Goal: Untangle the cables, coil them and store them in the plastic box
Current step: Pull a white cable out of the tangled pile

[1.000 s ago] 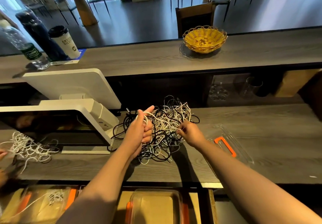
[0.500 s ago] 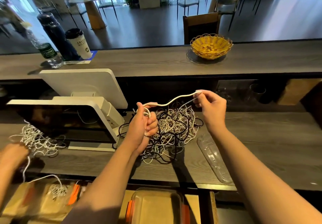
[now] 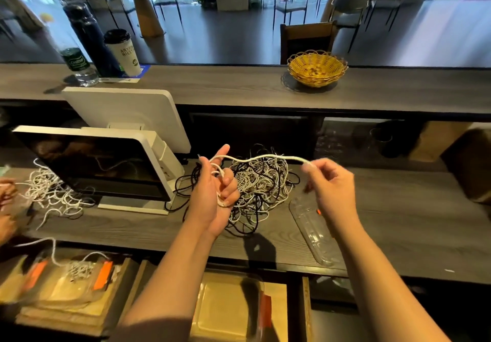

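Observation:
A tangled heap of black and white cables (image 3: 261, 182) lies on the grey wooden counter (image 3: 398, 222). My left hand (image 3: 215, 195) is raised in front of the heap with loops of a white cable (image 3: 255, 158) wound round its fingers. That cable runs in the air to my right hand (image 3: 332, 184), which pinches its end at the right of the heap. A clear plastic lid (image 3: 313, 230) with an orange clip lies on the counter under my right forearm. An open plastic box (image 3: 228, 307) with an orange latch sits on the shelf below.
A white point-of-sale terminal (image 3: 106, 166) stands left of the heap. Another person's hands (image 3: 6, 208) work a white cable tangle (image 3: 53, 195) at far left, above a box with cable (image 3: 77, 272). Bottles, a cup (image 3: 123, 51) and a yellow basket (image 3: 317, 67) stand on the upper ledge.
My right hand left the heap, pulled a white cable end up and then moved it out to the right. My left hand stayed raised, keeping the loops on its fingers.

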{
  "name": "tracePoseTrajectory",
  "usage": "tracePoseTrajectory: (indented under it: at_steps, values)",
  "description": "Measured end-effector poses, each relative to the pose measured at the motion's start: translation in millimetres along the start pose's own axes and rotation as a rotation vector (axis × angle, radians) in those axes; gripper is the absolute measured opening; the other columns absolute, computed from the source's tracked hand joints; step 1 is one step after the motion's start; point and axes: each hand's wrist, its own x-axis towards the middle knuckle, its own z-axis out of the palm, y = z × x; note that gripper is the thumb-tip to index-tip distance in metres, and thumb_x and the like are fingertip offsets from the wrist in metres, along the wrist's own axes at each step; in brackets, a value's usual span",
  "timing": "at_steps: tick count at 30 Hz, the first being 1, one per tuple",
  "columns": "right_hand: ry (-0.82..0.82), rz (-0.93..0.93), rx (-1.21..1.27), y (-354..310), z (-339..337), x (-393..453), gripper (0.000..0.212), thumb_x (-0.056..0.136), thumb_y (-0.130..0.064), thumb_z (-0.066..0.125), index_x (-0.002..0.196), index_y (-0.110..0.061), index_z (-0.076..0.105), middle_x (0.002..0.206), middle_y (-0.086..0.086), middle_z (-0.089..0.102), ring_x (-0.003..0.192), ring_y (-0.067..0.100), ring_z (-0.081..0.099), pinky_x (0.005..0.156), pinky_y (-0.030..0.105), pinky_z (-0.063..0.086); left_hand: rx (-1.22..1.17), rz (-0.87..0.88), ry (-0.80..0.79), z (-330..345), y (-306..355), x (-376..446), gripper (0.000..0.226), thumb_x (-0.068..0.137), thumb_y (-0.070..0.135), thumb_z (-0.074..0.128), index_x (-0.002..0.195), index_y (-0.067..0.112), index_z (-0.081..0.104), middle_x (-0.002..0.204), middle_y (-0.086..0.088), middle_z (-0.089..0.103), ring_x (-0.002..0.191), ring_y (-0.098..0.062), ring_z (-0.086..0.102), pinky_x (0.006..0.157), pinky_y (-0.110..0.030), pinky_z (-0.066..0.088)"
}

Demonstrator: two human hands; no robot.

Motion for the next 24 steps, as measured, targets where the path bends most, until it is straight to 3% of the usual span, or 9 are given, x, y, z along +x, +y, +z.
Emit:
tracePoseTrajectory:
  at_steps: [3, 6, 9, 11, 13, 16, 20, 24]
  values:
    - [-0.165, 0.177, -0.071, 28.7, -12.2, -19.9, 0.023, 0.093, -0.011, 0.066, 0.082, 0.009, 0.061, 0.064, 0.010, 0.054, 0.051, 0.011, 0.046, 0.052, 0.024, 0.043, -0.007, 0.003, 0.057, 4.9, -5.3, -5.0, 0.052, 0.105, 0.053, 0.027, 0.138, 0.024, 0.055, 0.073, 0.002, 0.052, 0.056, -0.006, 0.040, 0.043, -0.018, 0.024]
    - [-0.235, 0.270, -0.148, 56.7, -20.0, -33.2, 0.027, 0.093, -0.012, 0.066, 0.071, 0.003, 0.060, 0.063, 0.010, 0.054, 0.051, 0.007, 0.047, 0.053, 0.018, 0.040, 0.006, 0.027, 0.118, 9.4, -8.3, -10.5, 0.051, 0.106, 0.052, 0.026, 0.127, 0.023, 0.062, 0.082, 0.000, 0.066, 0.068, -0.007, 0.055, 0.043, -0.017, 0.027]
    - [-0.179, 0.285, -0.159, 74.6, -25.9, -37.1, 0.031, 0.090, -0.023, 0.064, 0.069, -0.001, 0.060, 0.069, 0.015, 0.060, 0.065, 0.011, 0.057, 0.070, 0.031, 0.044, 0.011, 0.035, 0.153, 16.0, -9.4, -17.9, 0.053, 0.106, 0.052, 0.025, 0.120, 0.022, 0.066, 0.082, 0.000, 0.065, 0.069, -0.005, 0.055, 0.043, -0.018, 0.025]
    - [-0.086, 0.257, -0.033, 77.4, -28.3, -33.8, 0.037, 0.085, -0.032, 0.050, 0.072, 0.001, 0.058, 0.077, 0.020, 0.062, 0.077, 0.023, 0.059, 0.084, 0.037, 0.046, 0.021, 0.030, 0.167, 19.1, -9.4, -21.4, 0.054, 0.107, 0.052, 0.025, 0.117, 0.021, 0.069, 0.090, -0.001, 0.066, 0.074, -0.007, 0.057, 0.044, -0.018, 0.026]
    - [0.002, 0.244, 0.121, 69.7, -29.2, -28.1, 0.026, 0.091, -0.018, 0.042, 0.070, -0.005, 0.051, 0.071, 0.015, 0.055, 0.072, 0.023, 0.056, 0.087, 0.039, 0.050, 0.035, 0.022, 0.180, 20.0, -9.2, -23.3, 0.054, 0.107, 0.052, 0.024, 0.116, 0.022, 0.068, 0.110, -0.004, 0.070, 0.095, -0.010, 0.064, 0.045, -0.018, 0.029]
    - [0.080, 0.144, 0.130, 42.5, -30.1, -17.2, 0.028, 0.097, -0.006, 0.038, 0.070, -0.009, 0.045, 0.069, 0.015, 0.041, 0.062, 0.017, 0.047, 0.073, 0.030, 0.055, -0.056, 0.001, 0.172, 19.8, -6.2, -23.9, 0.052, 0.107, 0.051, 0.023, 0.120, 0.020, 0.062, 0.127, -0.008, 0.070, 0.120, -0.019, 0.065, 0.044, -0.017, 0.032]
    - [0.118, -0.061, 0.134, -2.5, -28.9, -6.2, 0.031, 0.103, -0.011, 0.046, 0.072, -0.016, 0.052, 0.057, -0.002, 0.041, 0.054, 0.011, 0.039, 0.057, 0.031, 0.050, -0.171, -0.022, 0.175, 21.6, -0.6, -21.7, 0.050, 0.108, 0.050, 0.024, 0.120, 0.020, 0.062, 0.123, -0.009, 0.072, 0.117, -0.020, 0.068, 0.043, -0.016, 0.032]
    - [0.109, -0.238, 0.088, -44.5, -24.6, -6.0, 0.027, 0.103, -0.012, 0.049, 0.079, -0.020, 0.059, 0.058, -0.004, 0.046, 0.053, 0.011, 0.039, 0.049, 0.026, 0.036, -0.197, -0.020, 0.161, 23.3, 0.6, -17.6, 0.049, 0.107, 0.051, 0.026, 0.114, 0.021, 0.064, 0.121, -0.007, 0.073, 0.112, -0.020, 0.069, 0.044, -0.017, 0.029]
